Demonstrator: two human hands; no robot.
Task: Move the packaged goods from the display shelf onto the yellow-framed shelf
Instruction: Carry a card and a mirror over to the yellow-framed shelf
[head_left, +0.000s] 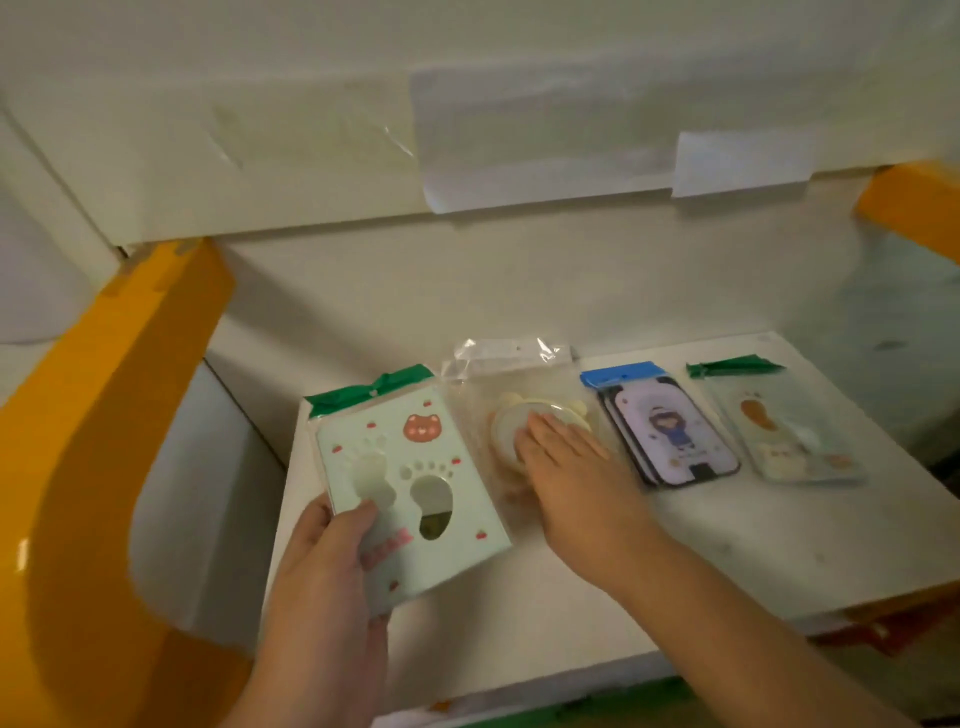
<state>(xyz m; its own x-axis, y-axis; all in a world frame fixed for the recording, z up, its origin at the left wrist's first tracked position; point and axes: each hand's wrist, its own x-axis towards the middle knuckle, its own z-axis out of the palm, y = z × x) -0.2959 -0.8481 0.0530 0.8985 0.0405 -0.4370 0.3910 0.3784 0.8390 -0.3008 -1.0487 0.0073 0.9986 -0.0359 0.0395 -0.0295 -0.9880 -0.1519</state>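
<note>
Left hand (332, 561) pinches the green pack (410, 483) by its near corner, low over the shelf (727, 530); right hand (566, 462) lies flat on the clear pack (511, 415). Packs look light, thin, slick; edges grip best.

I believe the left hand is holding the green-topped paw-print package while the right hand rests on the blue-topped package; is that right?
Not quite: the head view shows the right hand resting flat on the clear-bagged round item, not the blue-topped package. The left hand does hold the paw-print package.
</note>
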